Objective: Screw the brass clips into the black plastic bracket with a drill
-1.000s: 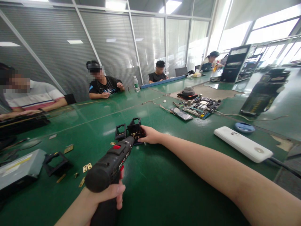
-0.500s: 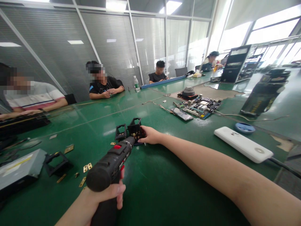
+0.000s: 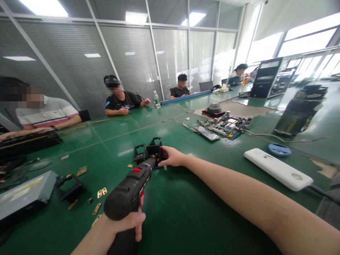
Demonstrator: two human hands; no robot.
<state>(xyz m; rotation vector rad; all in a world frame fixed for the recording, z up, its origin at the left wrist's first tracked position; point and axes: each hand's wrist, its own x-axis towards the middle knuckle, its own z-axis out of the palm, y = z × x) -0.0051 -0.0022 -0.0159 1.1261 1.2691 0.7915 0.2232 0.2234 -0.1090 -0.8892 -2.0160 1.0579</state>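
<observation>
My left hand (image 3: 129,223) is wrapped round the handle of a black cordless drill (image 3: 129,189) with red switches. The drill's front end points away from me at a black plastic frame (image 3: 154,150), and its tip is hidden there. My right hand (image 3: 172,157) grips the right side of that frame on the table, fingers partly hidden behind it. Small brass-coloured pieces show inside the frame. A second black frame (image 3: 139,153) stands just to its left. Several small brass plates (image 3: 102,192) lie left of the drill, near another black frame (image 3: 69,187).
A silver drive box (image 3: 29,193) lies at the left. Toward the right are a white power bank (image 3: 277,169) with a cable, a blue round dish (image 3: 279,149), a phone (image 3: 208,133) and a circuit board (image 3: 228,124). Co-workers sit along the far side of the green table (image 3: 186,205).
The view has shifted, so the scene sits slightly lower and further right. Both hands keep their hold on the drill and frame. A co-worker in black has moved their hands apart.
</observation>
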